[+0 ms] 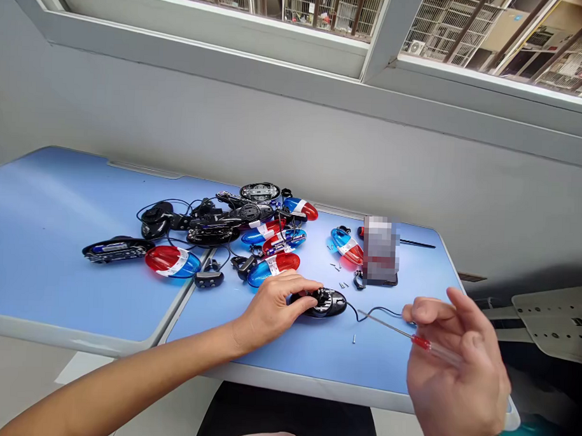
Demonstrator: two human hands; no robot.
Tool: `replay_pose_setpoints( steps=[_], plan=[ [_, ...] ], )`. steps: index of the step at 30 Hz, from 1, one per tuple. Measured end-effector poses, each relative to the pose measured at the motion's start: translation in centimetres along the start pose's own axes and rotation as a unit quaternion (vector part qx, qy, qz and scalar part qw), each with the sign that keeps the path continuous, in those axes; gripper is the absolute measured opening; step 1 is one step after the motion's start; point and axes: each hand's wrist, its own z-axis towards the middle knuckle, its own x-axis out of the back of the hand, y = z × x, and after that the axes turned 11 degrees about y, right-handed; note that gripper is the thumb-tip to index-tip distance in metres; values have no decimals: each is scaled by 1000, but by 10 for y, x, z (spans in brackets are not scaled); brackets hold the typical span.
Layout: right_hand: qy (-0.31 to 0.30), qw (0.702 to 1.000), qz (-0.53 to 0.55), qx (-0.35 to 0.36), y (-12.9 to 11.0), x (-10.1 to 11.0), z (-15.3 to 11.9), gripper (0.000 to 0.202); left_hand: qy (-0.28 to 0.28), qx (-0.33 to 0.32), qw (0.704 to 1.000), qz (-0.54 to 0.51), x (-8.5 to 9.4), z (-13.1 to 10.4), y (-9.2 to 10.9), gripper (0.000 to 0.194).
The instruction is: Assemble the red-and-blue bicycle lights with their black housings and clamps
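My left hand (274, 305) grips the left end of a black oval bicycle-light housing (334, 302), which lies on the table with its inner side up. Thumb and fingertips hide that end. A thin black cable (383, 309) runs from the housing toward my right hand (460, 370). That hand, slightly blurred, holds a screwdriver (420, 341) with a clear and red handle. Its shaft points left toward the housing, and the tip is apart from it. One small loose screw (354, 339) lies just in front of the housing.
Red, white and blue lamp covers (172, 261) and several black housings (213, 234) with cables are heaped to the left and behind. More loose screws (342, 284) lie near another cover (347, 245). A pixelated phone-like object (380, 253) lies at the right, by a dark rod (417, 244).
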Motion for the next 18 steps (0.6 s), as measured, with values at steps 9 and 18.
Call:
replay_pose_setpoints(
  steps=[9, 18],
  plan=[
    [-85, 992, -63, -66, 29, -20, 39, 34, -8, -48, 999, -7, -2, -2, 0, 17],
    [-240, 935, -205, 160, -13, 9, 34, 45, -5, -9, 1000, -6, -4, -1, 0, 18]
  ],
)
